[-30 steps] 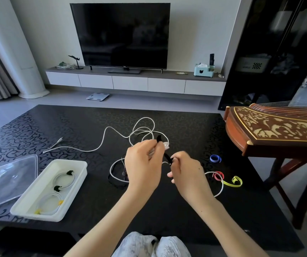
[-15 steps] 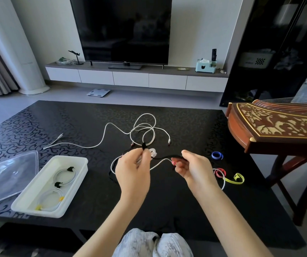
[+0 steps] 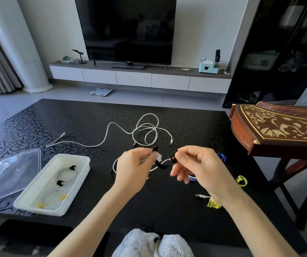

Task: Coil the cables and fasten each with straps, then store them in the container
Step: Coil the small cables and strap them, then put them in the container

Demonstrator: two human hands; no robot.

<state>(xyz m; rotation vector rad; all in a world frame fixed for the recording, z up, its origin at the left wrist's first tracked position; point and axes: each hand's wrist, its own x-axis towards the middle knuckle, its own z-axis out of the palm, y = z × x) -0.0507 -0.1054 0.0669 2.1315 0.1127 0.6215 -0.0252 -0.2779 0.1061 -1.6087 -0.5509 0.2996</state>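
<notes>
Cable coil (image 3: pixel 114 164) is gripped by left hand (image 3: pixel 132 167), right of container (image 3: pixel 39 209); strap (image 3: pixel 161 166) end is pinched by right hand (image 3: pixel 199 167). Strap should be kept taut, wrapped snug round all loops, pressed shut.

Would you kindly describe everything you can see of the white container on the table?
The white container is a shallow rectangular tray, apparently plastic, with rounded corners and a thick rim. It is open and lies flat near the near left edge of the table, set diagonally. Its clear lid lies just to its left; whether the two touch is unclear. Inside lie two coiled white cables: the farther coil bound with black straps, the nearer coil with yellow straps.
</notes>
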